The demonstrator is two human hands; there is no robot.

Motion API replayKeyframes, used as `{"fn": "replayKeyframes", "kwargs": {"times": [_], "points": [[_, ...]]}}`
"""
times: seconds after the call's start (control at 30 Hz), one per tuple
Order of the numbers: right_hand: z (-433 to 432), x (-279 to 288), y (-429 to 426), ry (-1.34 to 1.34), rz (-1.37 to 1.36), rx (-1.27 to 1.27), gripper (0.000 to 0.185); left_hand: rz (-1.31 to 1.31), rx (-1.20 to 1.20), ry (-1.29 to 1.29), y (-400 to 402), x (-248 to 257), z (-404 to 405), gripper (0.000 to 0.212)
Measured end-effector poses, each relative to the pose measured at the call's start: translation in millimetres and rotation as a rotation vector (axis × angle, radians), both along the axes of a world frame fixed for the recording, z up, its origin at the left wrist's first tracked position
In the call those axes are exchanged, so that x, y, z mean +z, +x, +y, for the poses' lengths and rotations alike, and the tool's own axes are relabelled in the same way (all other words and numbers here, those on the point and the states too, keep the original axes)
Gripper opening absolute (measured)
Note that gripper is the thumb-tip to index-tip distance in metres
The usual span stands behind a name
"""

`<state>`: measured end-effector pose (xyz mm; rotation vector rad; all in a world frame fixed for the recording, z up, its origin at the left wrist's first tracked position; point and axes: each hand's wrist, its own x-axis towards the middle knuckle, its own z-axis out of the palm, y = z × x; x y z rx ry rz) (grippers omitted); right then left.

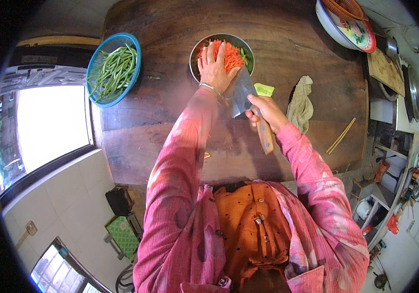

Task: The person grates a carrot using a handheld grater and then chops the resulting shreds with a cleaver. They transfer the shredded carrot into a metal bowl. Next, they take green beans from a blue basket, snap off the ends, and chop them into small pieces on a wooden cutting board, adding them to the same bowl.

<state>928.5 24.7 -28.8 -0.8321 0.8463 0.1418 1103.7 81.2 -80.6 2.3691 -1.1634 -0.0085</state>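
Note:
A round metal bowl (195,71) near the far side of the wooden table holds a heap of shredded carrot (233,58). Some green pieces (243,55) show at the bowl's right side. My left hand (215,69) lies palm down on the carrot with its fingers apart. My right hand (268,111) grips the wooden handle of a cleaver (244,91). Its broad blade slants up to the bowl's near right rim, close to my left thumb. Whether the blade touches the carrot is unclear. A small yellow printed packet (264,89) lies just beyond my right hand.
A blue plastic basket (138,69) of green beans (116,73) stands at the table's left edge, by a bright window (52,128). To the right lie a crumpled cloth (300,106) and a pair of chopsticks (341,135). Enamel basins (355,34) sit at the far right corner.

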Motion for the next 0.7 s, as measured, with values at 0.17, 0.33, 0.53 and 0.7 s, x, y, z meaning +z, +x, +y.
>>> {"fn": "replayKeyframes", "kwargs": {"times": [0.17,0.33,0.53,0.7], "points": [[5.5,19.6,-42.1,-0.060,0.047,0.038,0.029,-0.023,0.000,0.118,10.2,-14.7,0.7,0.074],[18.7,7.9,-99.7,-0.234,0.057,0.034,0.029,-0.069,-0.033,0.060,4.4,6.2,12.3,0.066],[50.5,-28.7,-153.9,-0.378,0.144,0.085,0.025,-0.009,-0.094,-0.284,-7.1,-16.4,105.2,0.026],[65.1,-59.2,-160.1,-0.333,0.211,0.095,0.025,0.052,-0.390,0.014,-9.9,-43.6,121.4,0.034]]}}
